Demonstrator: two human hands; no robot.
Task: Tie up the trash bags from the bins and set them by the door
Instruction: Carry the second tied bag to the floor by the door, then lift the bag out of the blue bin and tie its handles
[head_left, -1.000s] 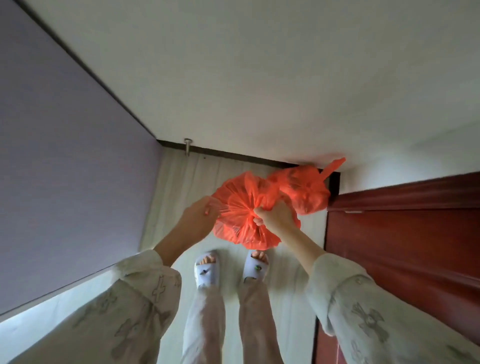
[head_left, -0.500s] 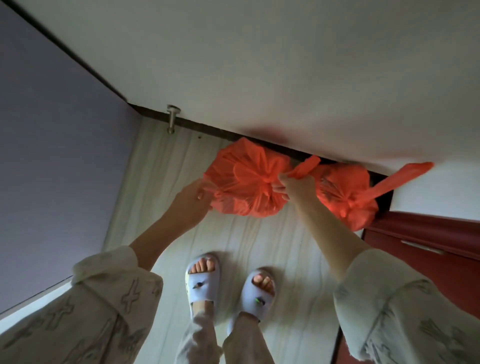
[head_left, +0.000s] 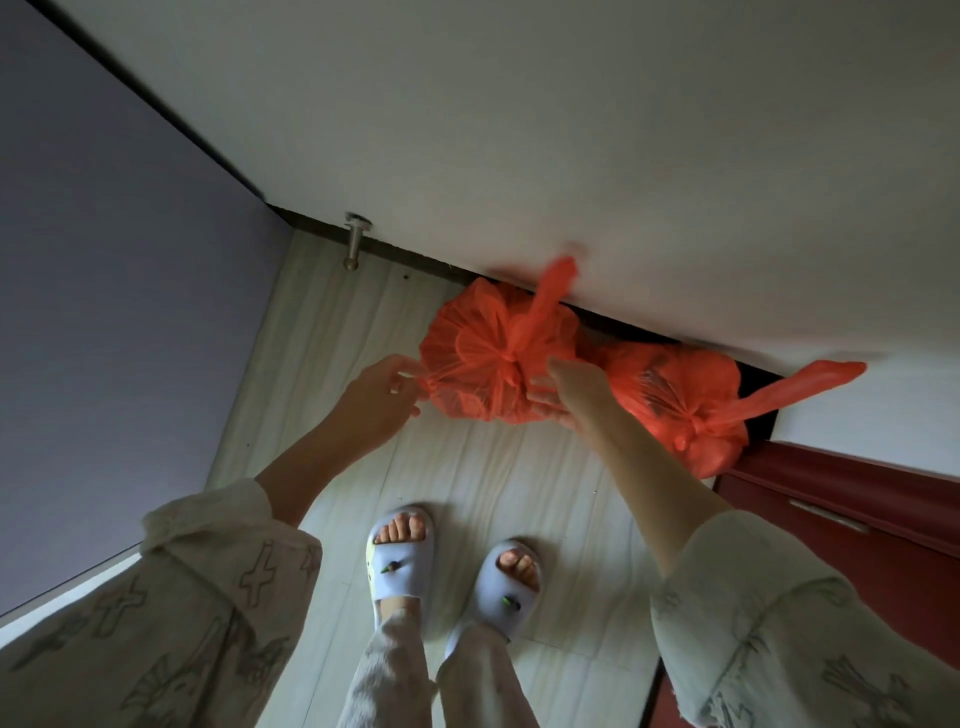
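My left hand (head_left: 376, 397) pinches a knotted twist of plastic at the left edge of a thin, crinkled orange plastic trash bag (head_left: 493, 358), thumb and fingertips closed on that small tail. My right hand (head_left: 569, 389) is at the bag's right side with the fingers reaching forward along the plastic; they look fairly straight and seem to press against it, though I cannot tell whether they curl round any of the film. The bag is gathered to a knot near its middle, with one loose orange strip standing up from it toward the white wall (head_left: 519, 156). It sits low, at the foot of that wall, above the pale wood-grain floor (head_left: 322, 332); whether its underside touches the floor I cannot tell. Just to its right lies a second tied orange plastic bag (head_left: 680, 410), touching or nearly touching the first, in the corner against the dark red wooden door (head_left: 857, 545), with a long orange tail stretched out to the right. A small metal door stopper (head_left: 356, 244) stands at the baseboard to the left of the bags. Below, my feet in pale blue open-toed slippers (head_left: 402, 558) stand on the floor, and cream patterned sleeves (head_left: 218, 597) cover my forearms.
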